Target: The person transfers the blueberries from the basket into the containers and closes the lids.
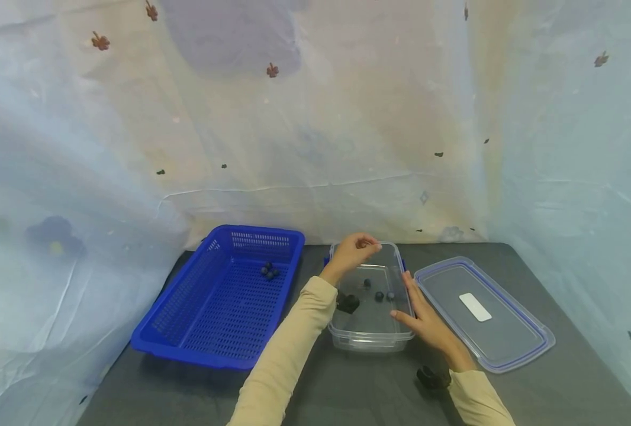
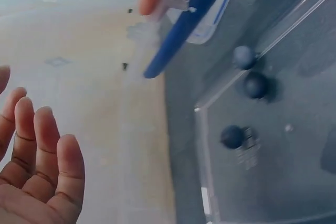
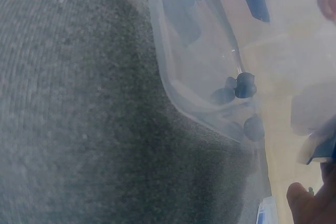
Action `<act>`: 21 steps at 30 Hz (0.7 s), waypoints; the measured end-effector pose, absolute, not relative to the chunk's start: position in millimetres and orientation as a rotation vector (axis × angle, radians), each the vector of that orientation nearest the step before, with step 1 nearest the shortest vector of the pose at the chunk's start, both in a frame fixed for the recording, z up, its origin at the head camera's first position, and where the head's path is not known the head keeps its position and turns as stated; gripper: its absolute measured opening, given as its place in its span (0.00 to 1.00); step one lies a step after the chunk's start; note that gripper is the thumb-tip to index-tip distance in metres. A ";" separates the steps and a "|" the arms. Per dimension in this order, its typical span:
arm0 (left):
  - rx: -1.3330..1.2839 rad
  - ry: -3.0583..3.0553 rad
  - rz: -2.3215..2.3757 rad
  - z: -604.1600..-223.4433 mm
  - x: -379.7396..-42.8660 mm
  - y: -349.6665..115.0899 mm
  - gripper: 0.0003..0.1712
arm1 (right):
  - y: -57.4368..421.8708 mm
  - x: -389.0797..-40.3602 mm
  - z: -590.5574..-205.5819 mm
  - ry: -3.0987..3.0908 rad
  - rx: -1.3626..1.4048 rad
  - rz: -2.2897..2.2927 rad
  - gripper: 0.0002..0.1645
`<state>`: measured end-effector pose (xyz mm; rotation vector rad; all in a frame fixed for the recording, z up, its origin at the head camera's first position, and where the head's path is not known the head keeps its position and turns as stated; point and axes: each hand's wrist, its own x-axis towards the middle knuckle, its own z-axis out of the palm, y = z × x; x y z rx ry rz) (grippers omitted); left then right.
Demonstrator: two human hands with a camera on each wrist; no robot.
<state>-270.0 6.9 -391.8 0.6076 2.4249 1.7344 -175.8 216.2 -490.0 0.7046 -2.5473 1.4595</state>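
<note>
Blue-black balls [image 1: 379, 296] sit in the clear box [image 1: 371, 342], below the loosely bent, empty-looking left hand [image 1: 350, 256] and closer to the right hand [image 1: 424, 320], whose thumb and fingers spread apart at the box's right edge, with more balls [image 1: 270, 271] off left in the basket [image 1: 216, 316].

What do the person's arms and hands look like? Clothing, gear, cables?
Both hands, left and right, are bare, no gloves visible. Plain pale-cream long sleeves, left sleeve and right sleeve, reach toward the wrists; the left one looks wrinkled. A small black device shows at the right wrist, another dark one by the left. No cables or markings visible.
</note>
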 end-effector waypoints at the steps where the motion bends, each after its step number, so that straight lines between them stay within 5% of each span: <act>1: 0.632 2.435 1.740 -389.4 -269.3 4.4 0.12 | 216.2 -175.8 -490.0 -2.546 0.706 1.453 0.54; 21: 0.850 2.689 1.723 -354.3 -257.1 -49.9 0.16 | 214.7 -174.3 -487.2 -2.520 0.729 1.431 0.53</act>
